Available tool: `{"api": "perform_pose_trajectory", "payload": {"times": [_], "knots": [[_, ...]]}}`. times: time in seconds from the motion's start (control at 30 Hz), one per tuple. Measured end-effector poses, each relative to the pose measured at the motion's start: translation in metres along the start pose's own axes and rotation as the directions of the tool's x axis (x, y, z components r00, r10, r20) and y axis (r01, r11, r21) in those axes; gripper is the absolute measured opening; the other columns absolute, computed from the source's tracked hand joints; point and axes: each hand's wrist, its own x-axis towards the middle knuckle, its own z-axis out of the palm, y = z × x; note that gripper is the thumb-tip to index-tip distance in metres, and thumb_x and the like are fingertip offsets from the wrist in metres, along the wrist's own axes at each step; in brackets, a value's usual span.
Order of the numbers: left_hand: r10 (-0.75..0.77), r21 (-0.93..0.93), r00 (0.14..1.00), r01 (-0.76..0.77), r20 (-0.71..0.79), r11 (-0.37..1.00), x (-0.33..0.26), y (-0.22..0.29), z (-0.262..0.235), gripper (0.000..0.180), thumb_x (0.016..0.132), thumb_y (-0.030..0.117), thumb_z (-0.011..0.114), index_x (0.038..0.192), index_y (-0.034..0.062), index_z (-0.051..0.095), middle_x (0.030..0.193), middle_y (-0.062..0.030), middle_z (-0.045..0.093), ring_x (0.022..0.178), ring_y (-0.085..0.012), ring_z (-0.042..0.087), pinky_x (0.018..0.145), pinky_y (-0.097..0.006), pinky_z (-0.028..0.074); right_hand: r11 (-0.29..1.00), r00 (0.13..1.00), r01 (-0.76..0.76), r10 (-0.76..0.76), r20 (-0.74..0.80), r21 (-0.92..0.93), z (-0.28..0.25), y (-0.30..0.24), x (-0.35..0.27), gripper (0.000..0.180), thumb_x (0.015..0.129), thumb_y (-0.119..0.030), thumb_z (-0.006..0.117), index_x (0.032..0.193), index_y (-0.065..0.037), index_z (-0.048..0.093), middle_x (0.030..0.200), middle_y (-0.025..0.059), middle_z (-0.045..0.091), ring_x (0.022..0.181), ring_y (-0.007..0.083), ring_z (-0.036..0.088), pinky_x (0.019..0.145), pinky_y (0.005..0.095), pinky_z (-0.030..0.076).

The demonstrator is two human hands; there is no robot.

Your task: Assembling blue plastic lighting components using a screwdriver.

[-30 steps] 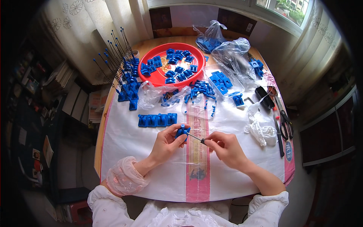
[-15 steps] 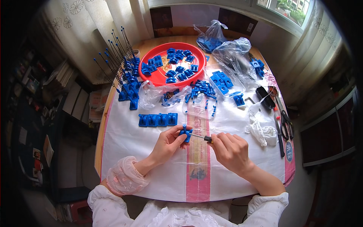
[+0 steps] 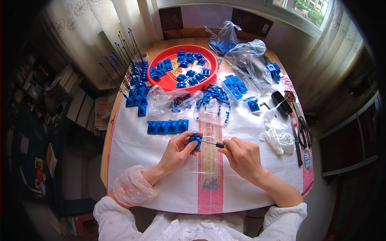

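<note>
Between the thumb and fingers of my left hand (image 3: 176, 150) is a small blue plastic bracket (image 3: 196, 140) with a round-topped post standing up from it. My right hand (image 3: 243, 157) is closed round the black and yellow handle of a screwdriver (image 3: 210, 141). Its metal shaft points left, and the tip meets the bracket's right side; the exact contact is too small to make out. Just beyond my left hand, a row of several blue brackets (image 3: 167, 127) lies on the white sheet.
A red tray (image 3: 154, 85) of blue parts stands farther back. Blue pieces with upright springs (image 3: 138, 94) crowd the left side. Plastic bags (image 3: 249, 56) and a clear box (image 3: 251, 86) of blue plates lie back right. Scissors (image 3: 304, 132), a knife (image 3: 298, 150) and white cloth (image 3: 277, 138) lie right.
Both hands have shifted slightly left with the bracket and the screwdriver. My right hand's grip has turned a little on the handle. The other things stay where they were.
</note>
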Motion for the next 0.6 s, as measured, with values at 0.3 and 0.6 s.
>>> {"api": "perform_pose_trajectory", "payload": {"times": [0.3,0.6], "knots": [[0.007,0.024,1.0,-0.007,-0.002,1.0,-0.001,0.001,0.0,0.029,0.102,0.007,0.056,0.13,0.0011,0.058,0.097,-0.0047,0.068,0.084,-0.0074,0.063,0.073,-0.022,0.051,0.986,0.989,-0.124,0.113,0.097,0.11,0.003,0.002,-0.002,0.018,0.094,-0.022,0.065,0.088,-0.005,0.063,0.075,0.0087,0.064,0.065,0.0285,0.065,0.056,0.0397,0.047],[-0.011,-0.007,1.0,0.011,-0.002,1.0,0.002,-0.005,-0.002,0.029,0.102,0.009,0.056,0.13,0.0009,0.058,0.097,-0.0045,0.067,0.082,-0.0072,0.061,0.071,-0.022,0.05,0.951,0.988,-0.142,0.118,0.103,0.274,-0.004,-0.001,0.006,0.018,0.086,-0.013,0.074,0.092,-0.003,0.06,0.084,0.0105,0.062,0.068,0.0306,0.065,0.056,0.039,0.049]]}}
